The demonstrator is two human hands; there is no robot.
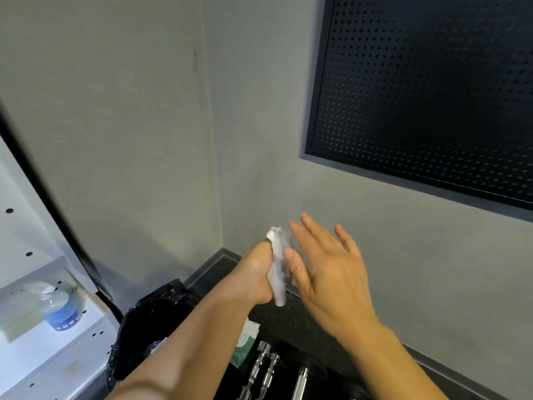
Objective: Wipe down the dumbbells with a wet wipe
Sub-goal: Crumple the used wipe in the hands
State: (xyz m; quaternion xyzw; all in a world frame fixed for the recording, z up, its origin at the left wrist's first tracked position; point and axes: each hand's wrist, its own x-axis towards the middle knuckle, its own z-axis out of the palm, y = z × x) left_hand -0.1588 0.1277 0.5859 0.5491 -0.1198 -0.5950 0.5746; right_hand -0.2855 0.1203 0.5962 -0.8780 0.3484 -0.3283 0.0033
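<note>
Both hands raised at centre frame, in front of a grey wall corner. Left hand [255, 274] closed in a fist around a bunched white wet wipe [277, 269]; the wipe sticks out above the fist and hangs below it, blurred. Right hand [326, 269] just beside the wipe on its right, fingers spread and extended, palm turned toward the wipe; thumb tip touching or nearly touching it, cannot tell which through the blur. Both forearms bare, running in from the bottom edge. Below the hands, at bottom centre, chrome dumbbell bars [264, 368] lie on a black speckled floor [291, 319]: two threaded ones side by side, a third smooth one [300, 383] just to their right with a dark weight plate [305, 363] behind its end. A green-and-white wipes packet [245, 340] lies just left of the bars, partly hidden by the left forearm. Lower left of centre, a bin lined with a black bag [155, 313]. Far left, a white shelf unit [43, 350] holding a blurred clear bottle with a blue label [62, 308]. Upper right, a dark perforated panel [427, 90] on the wall.
</note>
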